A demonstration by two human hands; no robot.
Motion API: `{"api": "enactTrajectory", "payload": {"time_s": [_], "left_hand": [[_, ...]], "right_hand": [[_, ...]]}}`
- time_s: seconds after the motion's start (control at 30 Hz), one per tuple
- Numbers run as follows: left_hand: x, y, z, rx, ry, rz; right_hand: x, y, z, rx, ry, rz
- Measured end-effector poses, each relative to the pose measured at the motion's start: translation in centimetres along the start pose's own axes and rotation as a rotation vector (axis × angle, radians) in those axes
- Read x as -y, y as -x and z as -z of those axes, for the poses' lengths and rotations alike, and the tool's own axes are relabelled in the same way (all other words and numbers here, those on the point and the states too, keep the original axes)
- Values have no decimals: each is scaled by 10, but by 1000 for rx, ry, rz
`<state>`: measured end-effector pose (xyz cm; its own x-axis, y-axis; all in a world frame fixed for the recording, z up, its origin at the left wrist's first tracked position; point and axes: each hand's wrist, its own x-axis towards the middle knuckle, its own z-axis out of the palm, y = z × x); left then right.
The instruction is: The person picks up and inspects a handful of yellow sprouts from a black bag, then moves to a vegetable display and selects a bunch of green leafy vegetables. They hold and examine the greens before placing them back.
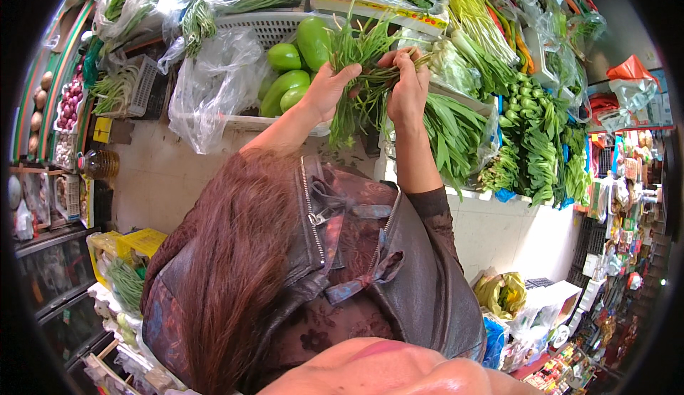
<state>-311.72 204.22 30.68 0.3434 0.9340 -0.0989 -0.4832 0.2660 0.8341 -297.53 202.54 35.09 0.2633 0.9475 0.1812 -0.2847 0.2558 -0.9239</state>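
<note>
My left hand point(328, 87) grips one side of a loose bunch of thin-stemmed leafy greens point(363, 47), with leaves hanging below it. On the other side, my right hand point(409, 79) pinches the stems between thumb and fingers. Large green gourds or similar smooth produce point(288, 87) lie in a white plastic crate point(262, 26) just left of the bunch. Close to my right wrist are long broad-leaved greens point(454, 133). Some of my fingers are hidden by the stems.
A clear plastic bag point(216, 85) drapes over the crate's left part. Bok choy point(539, 143) and yellowish long-stemmed greens point(475, 10) fill the stall on the right. Red onions point(69, 101) and an oil jug point(99, 164) stand far left. Yellow crates point(141, 242) sit lower left.
</note>
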Motion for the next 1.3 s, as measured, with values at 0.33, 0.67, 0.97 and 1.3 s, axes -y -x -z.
{"api": "enactTrajectory", "payload": {"time_s": [0.33, 0.67, 0.97, 1.3], "left_hand": [[-13, -3, -11, 2, 237, 81], [-13, -25, 7, 5, 329, 120], [-11, -34, 22, -104, 86, 47], [7, -11, -8, 103, -166, 26]], "right_hand": [[10, 6, -2, 197, -76, 49], [15, 11, 6, 243, -193, 128], [46, 12, 21, 227, -394, 250], [4, -25, 9, -5, 369, 102]]}}
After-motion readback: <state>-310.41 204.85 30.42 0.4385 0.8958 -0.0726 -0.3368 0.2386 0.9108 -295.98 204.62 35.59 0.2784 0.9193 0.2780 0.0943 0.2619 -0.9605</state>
